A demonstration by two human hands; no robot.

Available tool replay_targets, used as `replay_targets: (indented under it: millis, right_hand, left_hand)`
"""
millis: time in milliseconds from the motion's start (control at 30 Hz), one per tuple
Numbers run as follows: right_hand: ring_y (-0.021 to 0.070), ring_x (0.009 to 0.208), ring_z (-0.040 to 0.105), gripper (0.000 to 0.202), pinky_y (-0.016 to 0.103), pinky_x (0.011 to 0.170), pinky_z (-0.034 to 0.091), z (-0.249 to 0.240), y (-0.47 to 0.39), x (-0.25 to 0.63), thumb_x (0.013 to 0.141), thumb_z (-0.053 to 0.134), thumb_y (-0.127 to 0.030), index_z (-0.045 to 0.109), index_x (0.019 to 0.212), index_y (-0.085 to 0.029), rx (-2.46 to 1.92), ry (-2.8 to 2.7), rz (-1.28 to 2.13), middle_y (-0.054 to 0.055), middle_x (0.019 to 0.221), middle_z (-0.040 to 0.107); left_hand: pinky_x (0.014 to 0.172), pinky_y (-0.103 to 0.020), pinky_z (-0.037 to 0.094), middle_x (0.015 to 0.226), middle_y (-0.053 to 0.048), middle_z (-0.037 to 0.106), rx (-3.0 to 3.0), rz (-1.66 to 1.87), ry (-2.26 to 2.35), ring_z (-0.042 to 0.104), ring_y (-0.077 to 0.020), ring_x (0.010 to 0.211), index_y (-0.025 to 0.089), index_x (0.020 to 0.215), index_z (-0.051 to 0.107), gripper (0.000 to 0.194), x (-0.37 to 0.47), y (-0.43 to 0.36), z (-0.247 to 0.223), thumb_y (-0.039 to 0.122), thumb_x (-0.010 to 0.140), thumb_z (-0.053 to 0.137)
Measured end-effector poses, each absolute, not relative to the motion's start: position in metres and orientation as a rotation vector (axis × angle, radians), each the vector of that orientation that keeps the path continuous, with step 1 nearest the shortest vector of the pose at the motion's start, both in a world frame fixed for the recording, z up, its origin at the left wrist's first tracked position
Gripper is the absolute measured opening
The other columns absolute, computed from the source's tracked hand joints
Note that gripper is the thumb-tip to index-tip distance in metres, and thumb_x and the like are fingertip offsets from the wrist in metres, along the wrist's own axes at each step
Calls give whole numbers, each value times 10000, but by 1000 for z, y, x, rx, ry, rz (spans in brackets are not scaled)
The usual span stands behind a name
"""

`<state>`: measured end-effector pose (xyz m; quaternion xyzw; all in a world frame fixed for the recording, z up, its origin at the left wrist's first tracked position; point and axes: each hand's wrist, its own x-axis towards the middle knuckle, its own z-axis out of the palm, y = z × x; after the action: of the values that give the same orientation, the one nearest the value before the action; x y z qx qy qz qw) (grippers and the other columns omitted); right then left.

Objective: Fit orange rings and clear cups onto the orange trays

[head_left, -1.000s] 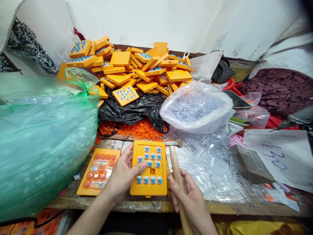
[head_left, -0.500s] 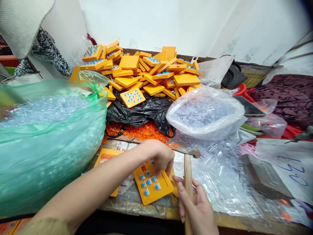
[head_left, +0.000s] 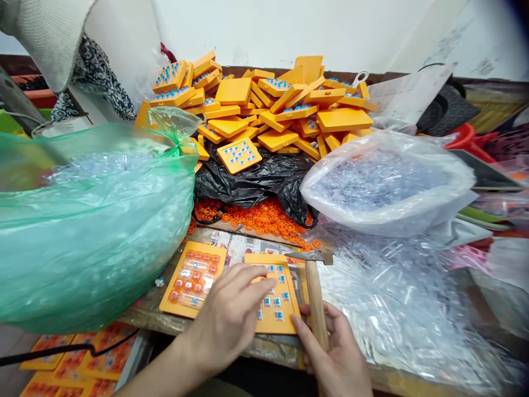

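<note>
Curling around the hammer (head_left: 315, 298), the right hand (head_left: 343, 353) apparently frees its thumb to brace the yellow panel (head_left: 270, 326) at four o'clock; left hand (head_left: 233, 314) part-curled, hold indeterminable.

Two hands, left (head_left: 231, 309) and right (head_left: 336, 350), are shown, with one hammer (head_left: 314, 292). Two yellow panels, one left (head_left: 167, 305) and one right (head_left: 270, 325), lie fully or mostly visible on one counter (head_left: 264, 348); the left one bears three long clear covers (head_left: 194, 264). One further panel (head_left: 239, 156) lies on the single black bag (head_left: 256, 173). Also counted: one green bag (head_left: 103, 237), one white bag (head_left: 380, 215) and one black cable (head_left: 53, 351). At least four orange-studded panels (head_left: 47, 353) appear at lower left. The heaped panels (head_left: 345, 119), overlapping, exceed twenty; the loose orange rings (head_left: 264, 215) are too many to count.
</note>
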<state>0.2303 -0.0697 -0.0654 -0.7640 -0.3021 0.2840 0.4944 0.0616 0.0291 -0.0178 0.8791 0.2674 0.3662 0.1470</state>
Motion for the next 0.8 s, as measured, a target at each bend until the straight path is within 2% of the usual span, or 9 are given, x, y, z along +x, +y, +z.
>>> replay_targets:
  millis: [67,133,267,333,400,467,567,667,800]
  right_hand:
    - [181,574,635,482,250,383,439,-63,-70,229,710,686,-550,559,1039,-221,-1868,-694,735,63,954,723]
    - [139,485,574,510,245,350,415,-59,-70,226,691,699,-563,542,1043,-230,-1841,-630,790,58,988,705]
    - [83,393,474,525,235,331,405,-52,-65,227,650,745,-542,537,1024,-239,-1776,-541,849,-3,878,642]
    - [90,386,480,557,243,339,417,-53,-62,236,637,756,-537,541,1054,-236,-1786,-552,872,-26,808,604]
    - [132,449,553,597,265,386,461,-58,-58,249,636,746,-549,547,1097,-226,-1825,-614,871,-6,826,626]
    - [191,599,641,603,291,504,520,-64,-54,263,659,720,-549,557,1134,-215,-1886,-737,820,28,864,670]
    - [223,753,678,592,312,658,530,-69,-46,277,739,648,-517,543,1231,-206,-1970,-974,713,35,846,701]
    - [216,701,673,574,328,656,511,-66,-36,279,799,566,-498,538,1278,-184,-2101,-1160,600,33,821,707]
    - [242,791,660,512,359,693,486,-60,-28,279,823,530,-480,593,1236,-186,-2201,-1341,421,70,963,695]
  left_hand:
    - [955,-267,497,1119,-94,698,2605,1206,1029,639,-160,1058,153,1188,594,406,21,20,-27,-26,842,480]
    - [955,-297,510,1142,-100,701,2738,1155,1355,674,-187,1018,149,1204,593,394,-18,16,-36,19,844,499]
    - [663,-297,594,1131,-98,717,2967,550,1733,730,-218,839,123,1175,631,395,-67,19,-48,85,869,384]
    - [609,-289,591,1111,-86,725,3037,401,1722,732,-214,821,124,1126,667,435,-72,22,-51,61,854,333]
    - [629,-285,591,1086,-87,734,3085,382,1683,729,-211,833,123,1080,690,446,-72,24,-54,58,849,313]
    - [662,-278,587,1050,-90,744,3105,478,1633,726,-204,831,120,1064,688,423,-72,24,-58,75,858,321]
    - [708,-268,571,1036,-85,741,3083,691,1561,716,-194,836,140,1133,640,379,-77,24,-65,107,877,362]
    - [779,-304,562,1033,-68,733,3047,809,1499,703,-212,856,183,1223,584,395,-84,21,-73,109,869,425]
    - [890,-334,554,1054,-46,730,2998,918,1403,702,-223,903,226,1294,547,476,-87,15,-80,95,837,514]
